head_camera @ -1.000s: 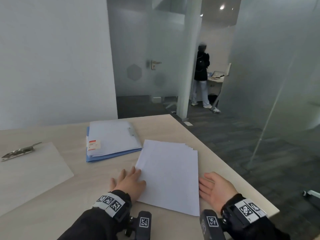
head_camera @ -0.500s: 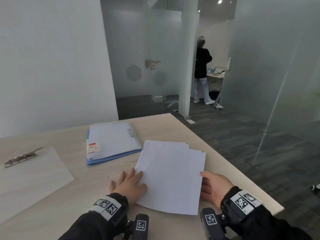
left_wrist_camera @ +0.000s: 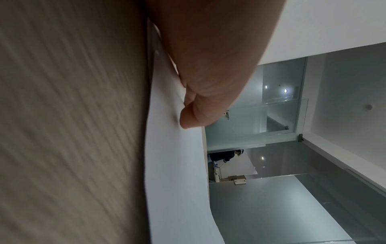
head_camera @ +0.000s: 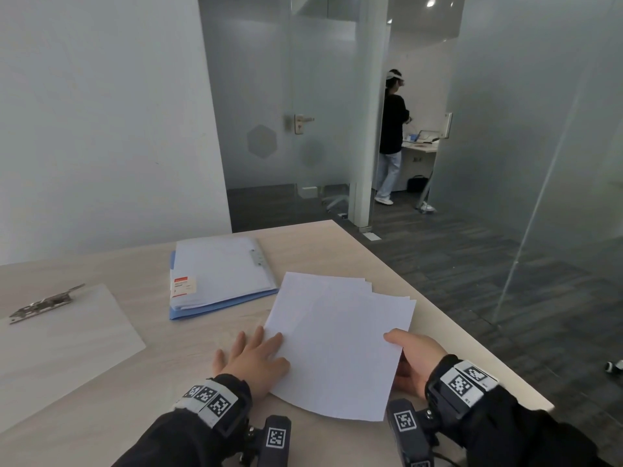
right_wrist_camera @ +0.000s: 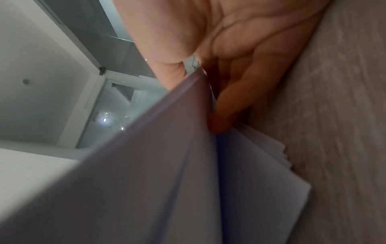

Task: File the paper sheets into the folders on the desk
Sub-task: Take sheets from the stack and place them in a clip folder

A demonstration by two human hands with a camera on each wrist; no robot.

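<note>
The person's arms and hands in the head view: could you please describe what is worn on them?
Both hands, left hand and right hand, are bare. Both arms wear black sleeves. Each wrist carries a black band with white square-code markers, and a black camera block bearing another such marker juts from beneath it.

I wear black sleeves (head_camera: 175,436), a black band with white square-coded tags on each wrist, and a dark camera block (head_camera: 409,429) bearing its own coded tag beneath each.
</note>
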